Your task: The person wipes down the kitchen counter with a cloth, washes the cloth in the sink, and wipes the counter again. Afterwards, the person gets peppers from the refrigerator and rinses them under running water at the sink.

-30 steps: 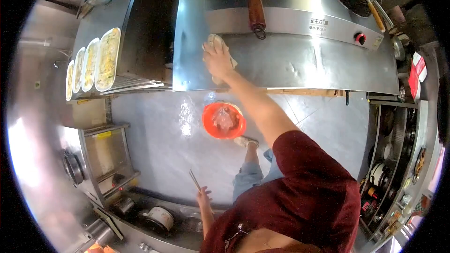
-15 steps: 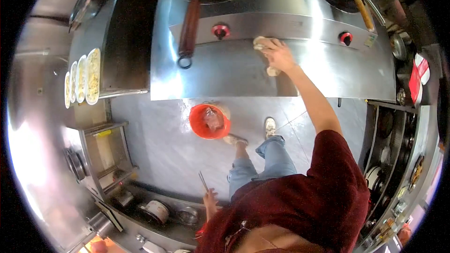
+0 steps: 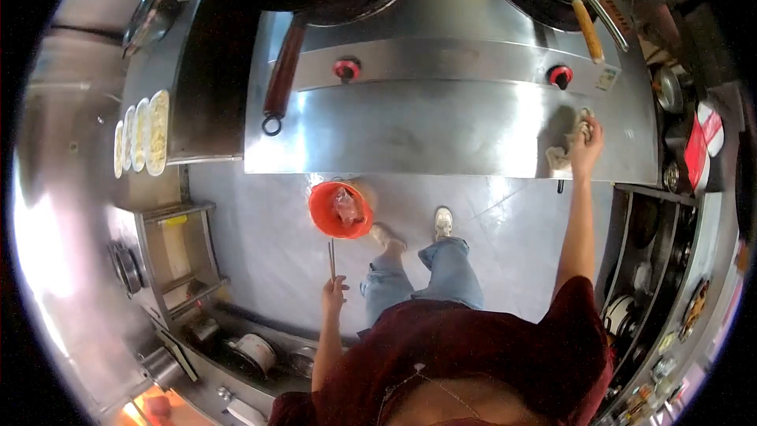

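Observation:
Near the right end of the steel stove front (image 3: pixel 410 130), my right hand (image 3: pixel 585 150) grips a crumpled beige cloth (image 3: pixel 561 159) that lies against the metal. My left hand (image 3: pixel 334 293) is low over the floor, its fingers closed around a pair of chopsticks (image 3: pixel 331 259) pointing away from me. Beyond the chopstick tips stands a red bucket (image 3: pixel 318 213) with a clear plastic bag (image 3: pixel 345 205) inside. Two red knobs (image 3: pixel 346 70) sit on the panel above the steel surface.
A pan with a dark red handle (image 3: pixel 285 79) juts over the stove front. A wooden-handled pan (image 3: pixel 585 28) is at the back right. Several white trays of food (image 3: pixel 158 132) line the left counter. Shelves (image 3: pixel 643 260) stand at right, a pot (image 3: pixel 256 353) at lower left.
My right hand has moved with the cloth from the left end of the stove front to the right end. My view has shifted, and my left hand still holds the chopsticks.

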The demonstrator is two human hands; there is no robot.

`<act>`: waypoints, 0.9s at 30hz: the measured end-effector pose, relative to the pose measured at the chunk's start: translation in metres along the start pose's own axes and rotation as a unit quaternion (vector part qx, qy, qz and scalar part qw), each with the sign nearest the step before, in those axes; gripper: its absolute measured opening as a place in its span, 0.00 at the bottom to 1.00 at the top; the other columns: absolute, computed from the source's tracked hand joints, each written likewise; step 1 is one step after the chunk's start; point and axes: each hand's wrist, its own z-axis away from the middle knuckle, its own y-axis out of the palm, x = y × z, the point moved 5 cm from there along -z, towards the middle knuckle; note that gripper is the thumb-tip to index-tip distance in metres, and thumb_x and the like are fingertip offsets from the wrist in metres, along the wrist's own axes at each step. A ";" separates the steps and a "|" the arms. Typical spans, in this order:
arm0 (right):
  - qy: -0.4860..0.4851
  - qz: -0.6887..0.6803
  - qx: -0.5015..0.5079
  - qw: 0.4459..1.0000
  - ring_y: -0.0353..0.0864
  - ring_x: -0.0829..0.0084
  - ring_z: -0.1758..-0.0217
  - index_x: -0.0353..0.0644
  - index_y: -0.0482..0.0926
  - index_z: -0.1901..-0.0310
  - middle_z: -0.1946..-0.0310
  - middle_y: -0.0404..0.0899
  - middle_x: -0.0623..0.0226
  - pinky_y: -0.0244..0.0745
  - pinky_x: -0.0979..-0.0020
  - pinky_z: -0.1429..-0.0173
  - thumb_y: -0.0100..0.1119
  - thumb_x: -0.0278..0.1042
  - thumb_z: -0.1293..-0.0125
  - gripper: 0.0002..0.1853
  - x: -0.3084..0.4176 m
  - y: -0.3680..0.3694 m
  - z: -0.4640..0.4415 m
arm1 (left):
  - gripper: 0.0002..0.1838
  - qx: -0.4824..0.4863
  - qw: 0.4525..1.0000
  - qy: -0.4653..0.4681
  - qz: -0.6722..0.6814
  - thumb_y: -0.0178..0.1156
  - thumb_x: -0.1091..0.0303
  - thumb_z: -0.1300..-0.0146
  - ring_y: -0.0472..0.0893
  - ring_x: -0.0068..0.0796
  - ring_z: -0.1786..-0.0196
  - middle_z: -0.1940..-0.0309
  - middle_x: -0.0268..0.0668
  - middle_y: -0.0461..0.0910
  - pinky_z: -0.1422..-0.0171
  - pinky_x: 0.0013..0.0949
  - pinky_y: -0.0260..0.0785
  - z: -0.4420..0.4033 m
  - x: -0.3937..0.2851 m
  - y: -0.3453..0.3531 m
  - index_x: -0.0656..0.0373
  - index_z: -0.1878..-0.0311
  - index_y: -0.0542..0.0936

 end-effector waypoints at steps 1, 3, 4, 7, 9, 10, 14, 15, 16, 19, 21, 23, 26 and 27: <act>-0.028 -0.063 -0.003 0.998 0.64 0.56 0.42 0.38 0.66 0.47 0.44 0.63 0.55 0.60 0.63 0.41 0.50 0.20 0.53 0.26 0.043 0.023 0.009 | 0.18 -0.004 1.000 0.009 -0.005 0.49 0.54 0.41 0.76 0.25 0.74 0.76 0.36 0.77 0.77 0.27 0.68 0.004 -0.007 -0.002 0.58 0.59 0.77; -0.186 -0.039 -0.014 0.982 0.60 0.55 0.39 0.37 0.61 0.42 0.43 0.62 0.54 0.55 0.60 0.37 0.51 0.25 0.51 0.30 0.130 0.066 0.019 | 0.18 -0.007 1.000 0.022 -0.013 0.49 0.55 0.41 0.76 0.24 0.75 0.77 0.37 0.77 0.77 0.27 0.68 -0.001 -0.009 -0.009 0.58 0.59 0.78; -0.311 0.052 -0.018 0.949 0.58 0.53 0.37 0.36 0.57 0.39 0.42 0.61 0.52 0.52 0.58 0.36 0.51 0.29 0.50 0.33 0.172 0.093 0.017 | 0.18 -0.004 1.000 0.024 -0.017 0.49 0.55 0.41 0.75 0.24 0.75 0.77 0.37 0.77 0.77 0.27 0.68 -0.007 -0.001 -0.014 0.59 0.59 0.78; -0.318 0.053 0.016 0.947 0.61 0.49 0.43 0.40 0.64 0.43 0.43 0.61 0.47 0.56 0.54 0.38 0.54 0.25 0.55 0.32 0.223 0.191 0.009 | 0.18 -0.006 1.000 0.011 0.004 0.49 0.55 0.42 0.75 0.25 0.75 0.77 0.37 0.77 0.78 0.27 0.68 -0.028 0.037 -0.038 0.60 0.59 0.78; -0.271 0.085 0.036 0.958 0.61 0.49 0.43 0.42 0.66 0.45 0.45 0.62 0.50 0.58 0.54 0.41 0.56 0.26 0.60 0.33 0.242 0.253 0.020 | 0.18 -0.015 0.999 -0.038 0.002 0.50 0.55 0.43 0.76 0.26 0.75 0.77 0.38 0.77 0.78 0.28 0.68 -0.031 0.060 -0.053 0.60 0.59 0.77; -0.265 0.092 0.013 0.960 0.60 0.47 0.43 0.43 0.66 0.45 0.44 0.61 0.50 0.58 0.52 0.42 0.57 0.29 0.61 0.33 0.253 0.275 0.034 | 0.19 -0.020 0.997 -0.073 -0.019 0.50 0.55 0.44 0.76 0.26 0.75 0.76 0.38 0.77 0.79 0.28 0.69 -0.032 0.063 -0.064 0.61 0.59 0.77; -0.277 0.049 -0.004 0.960 0.58 0.48 0.40 0.45 0.69 0.56 0.45 0.60 0.53 0.58 0.47 0.46 0.62 0.39 0.59 0.25 0.275 0.341 0.100 | 0.20 -0.015 0.997 -0.076 0.008 0.50 0.53 0.45 0.76 0.27 0.74 0.76 0.39 0.78 0.80 0.29 0.69 -0.034 0.084 -0.101 0.61 0.58 0.76; -0.296 0.060 0.005 0.953 0.60 0.50 0.42 0.45 0.69 0.58 0.47 0.61 0.54 0.60 0.49 0.48 0.62 0.38 0.58 0.23 0.270 0.351 0.110 | 0.21 -0.022 0.996 -0.077 0.032 0.50 0.53 0.45 0.76 0.27 0.74 0.75 0.39 0.78 0.79 0.29 0.69 -0.035 0.087 -0.107 0.60 0.58 0.76; -0.317 0.067 0.013 0.946 0.62 0.52 0.44 0.45 0.69 0.60 0.49 0.63 0.55 0.61 0.50 0.50 0.62 0.37 0.58 0.21 0.269 0.355 0.113 | 0.21 -0.030 0.995 -0.075 0.059 0.50 0.52 0.45 0.76 0.28 0.74 0.75 0.39 0.78 0.79 0.29 0.69 -0.041 0.092 -0.113 0.60 0.58 0.76; -0.387 0.112 0.012 0.915 0.74 0.58 0.59 0.44 0.72 0.65 0.64 0.74 0.60 0.66 0.58 0.57 0.59 0.33 0.58 0.15 0.238 0.319 0.082 | 0.22 0.018 0.993 -0.104 0.043 0.49 0.51 0.45 0.76 0.28 0.73 0.75 0.39 0.78 0.79 0.29 0.69 -0.065 0.104 -0.131 0.60 0.58 0.76; -0.338 0.173 0.031 0.925 0.72 0.61 0.78 0.42 0.74 0.68 0.78 0.74 0.60 0.68 0.63 0.71 0.59 0.32 0.59 0.12 0.191 0.269 0.045 | 0.22 -0.012 0.996 -0.092 -0.003 0.49 0.51 0.45 0.76 0.28 0.72 0.74 0.40 0.78 0.79 0.29 0.69 -0.063 0.086 -0.130 0.60 0.58 0.76; -0.270 0.204 -0.082 0.938 0.69 0.56 0.67 0.39 0.71 0.69 0.75 0.69 0.59 0.64 0.59 0.59 0.57 0.26 0.59 0.11 0.149 0.198 0.015 | 0.22 -0.016 0.997 -0.074 -0.021 0.49 0.51 0.45 0.76 0.27 0.72 0.73 0.40 0.78 0.79 0.29 0.69 -0.062 0.071 -0.123 0.60 0.57 0.76; -0.211 0.189 -0.209 0.936 0.66 0.54 0.59 0.37 0.66 0.68 0.69 0.65 0.54 0.59 0.57 0.54 0.55 0.25 0.55 0.12 0.122 0.147 -0.008 | 0.22 0.008 0.998 -0.054 -0.015 0.48 0.51 0.43 0.76 0.26 0.72 0.73 0.39 0.78 0.78 0.28 0.69 -0.063 0.057 -0.108 0.59 0.56 0.76; -0.172 0.180 -0.213 0.945 0.65 0.53 0.58 0.37 0.67 0.66 0.67 0.65 0.52 0.59 0.56 0.53 0.55 0.25 0.55 0.12 0.123 0.155 -0.004 | 0.21 0.013 0.998 -0.060 -0.013 0.48 0.52 0.43 0.76 0.26 0.72 0.73 0.39 0.79 0.78 0.28 0.69 -0.061 0.051 -0.100 0.59 0.56 0.76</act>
